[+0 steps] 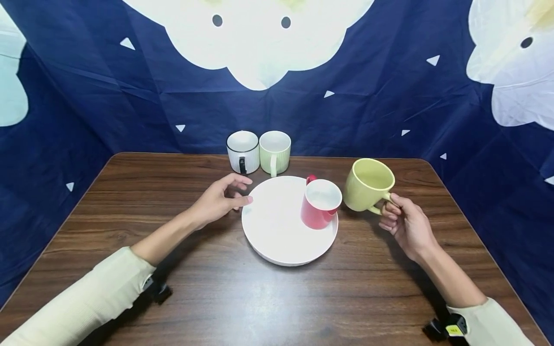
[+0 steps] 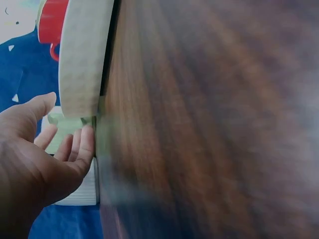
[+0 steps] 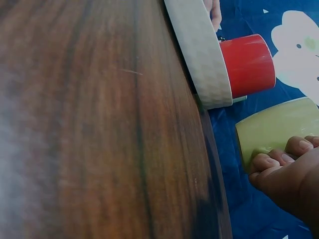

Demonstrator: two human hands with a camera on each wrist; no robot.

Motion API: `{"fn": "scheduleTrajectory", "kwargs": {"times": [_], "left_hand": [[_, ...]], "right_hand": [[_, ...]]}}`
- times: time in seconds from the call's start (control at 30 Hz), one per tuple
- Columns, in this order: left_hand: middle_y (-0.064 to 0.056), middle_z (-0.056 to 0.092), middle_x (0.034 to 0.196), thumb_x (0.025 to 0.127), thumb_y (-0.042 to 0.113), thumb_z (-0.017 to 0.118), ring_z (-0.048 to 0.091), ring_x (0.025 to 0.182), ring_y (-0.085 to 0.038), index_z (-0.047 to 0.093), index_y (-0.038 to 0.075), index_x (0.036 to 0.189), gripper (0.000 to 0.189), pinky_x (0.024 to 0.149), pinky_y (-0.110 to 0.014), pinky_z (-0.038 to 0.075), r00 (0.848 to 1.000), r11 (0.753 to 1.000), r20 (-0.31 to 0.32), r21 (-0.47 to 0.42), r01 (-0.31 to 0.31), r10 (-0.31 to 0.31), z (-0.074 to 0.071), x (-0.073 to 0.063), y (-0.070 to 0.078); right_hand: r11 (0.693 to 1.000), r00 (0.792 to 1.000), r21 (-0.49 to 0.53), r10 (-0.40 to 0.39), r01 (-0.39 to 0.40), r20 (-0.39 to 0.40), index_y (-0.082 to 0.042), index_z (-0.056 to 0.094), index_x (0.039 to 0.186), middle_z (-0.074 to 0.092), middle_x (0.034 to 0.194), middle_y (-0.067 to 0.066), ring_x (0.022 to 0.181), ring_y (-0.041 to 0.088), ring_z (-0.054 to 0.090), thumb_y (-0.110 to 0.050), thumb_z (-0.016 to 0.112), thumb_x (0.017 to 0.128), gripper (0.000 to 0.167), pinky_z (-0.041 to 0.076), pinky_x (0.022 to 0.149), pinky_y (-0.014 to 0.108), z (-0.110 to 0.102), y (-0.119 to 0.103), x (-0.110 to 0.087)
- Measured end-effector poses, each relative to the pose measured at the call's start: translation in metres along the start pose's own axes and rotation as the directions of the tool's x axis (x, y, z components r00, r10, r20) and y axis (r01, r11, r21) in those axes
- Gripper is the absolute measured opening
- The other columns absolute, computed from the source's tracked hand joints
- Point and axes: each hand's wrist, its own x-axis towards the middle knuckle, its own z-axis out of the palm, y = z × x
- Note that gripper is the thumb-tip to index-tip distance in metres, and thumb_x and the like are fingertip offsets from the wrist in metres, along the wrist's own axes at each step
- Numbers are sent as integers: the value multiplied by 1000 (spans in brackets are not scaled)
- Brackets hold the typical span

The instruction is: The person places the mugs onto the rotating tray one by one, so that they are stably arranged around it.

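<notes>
My right hand grips a yellow-green mug by its handle, at the right of a round white tray. The mug tilts slightly, and the right wrist view shows it raised off the table. On the tray's right side stands a red mug with a white inside, its handle pointing to the back. My left hand is at the tray's left rim, fingers loosely bent and thumb tip right at the edge, holding nothing. From the left wrist, the tray's dimpled side wall shows beyond the thumb.
Behind the tray, a white ribbed mug with black rim and handle stands beside a pale green ribbed mug. They are near the back edge of the wooden table. A dark blue cloth with white shapes hangs behind.
</notes>
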Motion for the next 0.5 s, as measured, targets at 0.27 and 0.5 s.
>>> {"fn": "scheduleTrajectory", "kwargs": {"times": [0.27,0.5], "left_hand": [[-22,65,149,104,16,80,69,111,-25,67,7,149,47,85,-32,66,999,1000,35,-19,-1,1,4,19,0],[-18,66,145,108,16,75,70,107,-23,70,10,146,40,83,-31,65,998,1000,55,-9,4,-3,6,26,3]], "right_hand": [[1000,1000,0,3,-3,-10,-12,26,81,22,79,3,73,23,15,-26,30,124,45,17,71,38,-2,5,-9],[1000,1000,-3,7,-7,-3,-13,26,81,22,78,2,73,23,15,-24,28,124,44,16,71,39,-1,8,-13]]}}
